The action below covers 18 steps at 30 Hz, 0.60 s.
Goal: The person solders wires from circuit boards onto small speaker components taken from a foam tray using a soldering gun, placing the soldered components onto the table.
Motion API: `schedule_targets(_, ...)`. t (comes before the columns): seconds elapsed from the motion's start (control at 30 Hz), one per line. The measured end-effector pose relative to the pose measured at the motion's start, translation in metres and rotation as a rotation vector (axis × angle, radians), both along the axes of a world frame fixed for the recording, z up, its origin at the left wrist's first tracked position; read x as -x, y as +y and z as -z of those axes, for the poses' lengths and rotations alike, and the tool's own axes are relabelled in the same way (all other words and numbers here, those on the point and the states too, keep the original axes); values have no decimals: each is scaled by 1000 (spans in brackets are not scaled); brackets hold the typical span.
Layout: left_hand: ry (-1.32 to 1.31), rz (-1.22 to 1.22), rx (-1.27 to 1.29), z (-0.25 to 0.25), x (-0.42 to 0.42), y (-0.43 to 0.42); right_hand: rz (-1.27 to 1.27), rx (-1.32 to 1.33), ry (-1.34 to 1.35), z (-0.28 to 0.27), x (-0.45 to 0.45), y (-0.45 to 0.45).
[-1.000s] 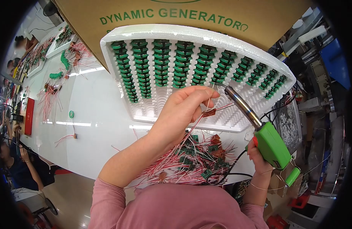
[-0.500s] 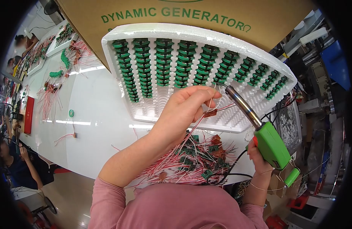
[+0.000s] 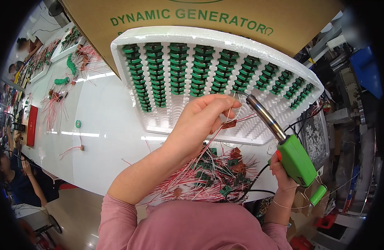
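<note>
My left hand (image 3: 204, 114) pinches thin white wires near the centre. Just under its fingers hangs a small brown circuit board (image 3: 229, 124) with red and white wires. At the right, my right hand (image 3: 282, 171) is wrapped round a green soldering gun (image 3: 297, 160). Its metal barrel points up and left, with the tip close to the wires and my left fingertips. Behind both hands, a white foam tray (image 3: 219, 35) leans tilted, holding rows of green ring-shaped parts (image 3: 178, 68). A pile of green and brown boards with red and white wires (image 3: 204, 175) lies below my left hand.
A large cardboard box (image 3: 117, 25) stands behind the tray. On the white table (image 3: 100, 154) are a small green coil (image 3: 78, 123), a red box (image 3: 32, 126) and more wired boards (image 3: 56, 98). A person (image 3: 27, 179) sits at the far left. A black cable runs beside the pile.
The soldering gun has shifted very slightly, its tip staying by the wires. My left hand keeps its pinch and has barely moved.
</note>
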<state>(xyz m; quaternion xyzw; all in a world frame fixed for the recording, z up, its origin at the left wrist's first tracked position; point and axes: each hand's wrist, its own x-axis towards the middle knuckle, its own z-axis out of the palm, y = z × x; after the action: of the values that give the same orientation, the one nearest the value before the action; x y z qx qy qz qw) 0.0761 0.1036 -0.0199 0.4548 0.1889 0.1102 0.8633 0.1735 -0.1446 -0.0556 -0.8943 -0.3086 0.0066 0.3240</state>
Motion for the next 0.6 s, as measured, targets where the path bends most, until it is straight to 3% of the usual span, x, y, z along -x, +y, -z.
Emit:
schedule_targets(0.4, 7, -9, 4, 0, 0, -1, 23, 141, -166, 4, 3, -8)
schedule_targets(0.6, 5, 2, 10, 0, 0, 0, -200, -169, 3, 21, -6, -26)
